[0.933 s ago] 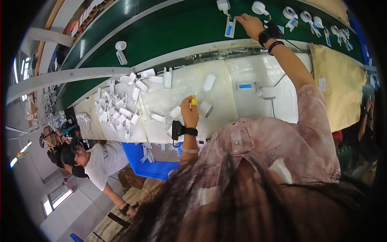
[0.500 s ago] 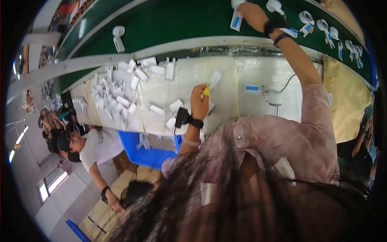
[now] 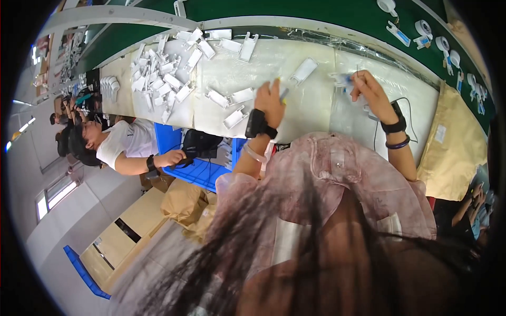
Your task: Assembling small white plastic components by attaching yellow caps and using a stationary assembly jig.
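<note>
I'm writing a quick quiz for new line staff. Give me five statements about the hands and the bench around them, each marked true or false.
1. The left hand is nearer the white heap than the right hand is. True.
2. The right hand is inside the bin. False: it is over the bench, close to a white-and-blue part.
3. The bin is blue. True.
4. The belt is red. False: it is green.
5. Both wrists wear black straps. True.
</note>
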`<control>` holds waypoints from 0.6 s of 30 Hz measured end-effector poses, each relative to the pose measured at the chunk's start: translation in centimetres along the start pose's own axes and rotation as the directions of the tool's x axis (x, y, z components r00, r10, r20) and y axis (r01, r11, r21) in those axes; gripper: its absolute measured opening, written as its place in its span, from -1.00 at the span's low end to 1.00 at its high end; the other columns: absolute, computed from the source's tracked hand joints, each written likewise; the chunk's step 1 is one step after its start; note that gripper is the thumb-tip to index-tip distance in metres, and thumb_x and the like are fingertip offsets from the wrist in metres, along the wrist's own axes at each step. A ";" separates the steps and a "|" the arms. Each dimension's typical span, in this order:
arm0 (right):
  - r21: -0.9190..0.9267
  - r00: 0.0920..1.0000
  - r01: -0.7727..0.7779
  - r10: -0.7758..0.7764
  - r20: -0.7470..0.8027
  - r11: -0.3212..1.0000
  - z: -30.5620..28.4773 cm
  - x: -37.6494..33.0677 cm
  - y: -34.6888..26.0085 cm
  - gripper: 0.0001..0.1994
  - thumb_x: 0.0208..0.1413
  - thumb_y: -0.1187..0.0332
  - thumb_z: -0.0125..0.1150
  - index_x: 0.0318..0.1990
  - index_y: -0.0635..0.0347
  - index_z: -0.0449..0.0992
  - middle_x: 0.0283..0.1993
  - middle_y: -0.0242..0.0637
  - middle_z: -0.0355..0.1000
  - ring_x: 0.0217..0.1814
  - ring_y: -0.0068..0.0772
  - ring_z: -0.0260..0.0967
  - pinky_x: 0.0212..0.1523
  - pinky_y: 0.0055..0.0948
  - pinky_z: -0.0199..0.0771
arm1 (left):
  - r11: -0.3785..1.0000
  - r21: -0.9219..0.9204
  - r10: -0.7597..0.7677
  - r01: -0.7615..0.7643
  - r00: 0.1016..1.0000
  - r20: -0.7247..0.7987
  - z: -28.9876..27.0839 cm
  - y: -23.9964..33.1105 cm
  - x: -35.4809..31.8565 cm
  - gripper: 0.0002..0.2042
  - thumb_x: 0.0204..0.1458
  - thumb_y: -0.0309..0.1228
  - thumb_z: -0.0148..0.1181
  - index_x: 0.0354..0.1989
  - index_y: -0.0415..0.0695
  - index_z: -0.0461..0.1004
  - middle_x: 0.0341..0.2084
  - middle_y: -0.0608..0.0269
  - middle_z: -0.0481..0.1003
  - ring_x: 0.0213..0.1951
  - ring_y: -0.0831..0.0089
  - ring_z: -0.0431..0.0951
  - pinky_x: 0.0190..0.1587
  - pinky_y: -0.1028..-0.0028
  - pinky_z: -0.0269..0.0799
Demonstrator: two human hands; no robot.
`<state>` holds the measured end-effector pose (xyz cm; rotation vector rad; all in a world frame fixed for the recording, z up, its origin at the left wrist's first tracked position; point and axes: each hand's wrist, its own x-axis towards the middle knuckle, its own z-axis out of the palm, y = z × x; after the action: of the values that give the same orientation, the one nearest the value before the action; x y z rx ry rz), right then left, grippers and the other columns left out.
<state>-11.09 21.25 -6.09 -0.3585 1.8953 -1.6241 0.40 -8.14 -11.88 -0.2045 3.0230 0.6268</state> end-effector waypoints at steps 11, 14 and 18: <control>-0.150 0.967 0.125 -0.087 0.238 0.981 5.9 -3.9 -3.1 -0.80 0.25 0.46 -0.07 -0.07 0.33 0.44 -0.44 -0.28 0.41 -0.44 -0.52 0.42 -0.31 -0.55 0.38 | 0.601 -0.737 0.489 -0.309 0.871 0.033 -2.9 5.4 -0.5 -0.33 -0.10 -0.38 0.35 0.22 -0.18 0.21 0.12 0.04 0.29 0.17 0.18 0.28 0.21 0.30 0.16; -0.083 0.970 0.143 -0.122 0.211 0.986 6.6 -4.0 -3.4 -0.81 0.23 0.47 -0.03 -0.07 0.33 0.44 -0.43 -0.29 0.43 -0.47 -0.56 0.41 -0.37 -0.57 0.38 | 0.484 -0.866 0.550 -0.123 0.813 0.192 -3.9 7.1 -0.4 -0.34 -0.06 -0.35 0.33 0.24 -0.16 0.20 0.01 0.10 0.40 0.05 0.27 0.40 0.10 0.35 0.28; -0.133 0.991 0.109 -0.097 0.094 0.985 6.1 -4.7 -4.3 -0.84 0.20 0.50 0.04 -0.11 0.29 0.50 -0.44 -0.33 0.42 -0.48 -0.64 0.38 -0.45 -0.63 0.36 | 0.573 -0.819 0.535 0.023 0.747 0.395 -3.9 6.4 -0.4 -0.45 -0.07 -0.32 0.33 0.12 -0.19 0.33 -0.13 0.17 0.46 -0.05 0.34 0.46 0.02 0.38 0.33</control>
<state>-4.53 18.11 -1.06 -0.5856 1.9560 -1.5199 -0.16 -3.87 -5.73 0.4069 1.9433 1.6626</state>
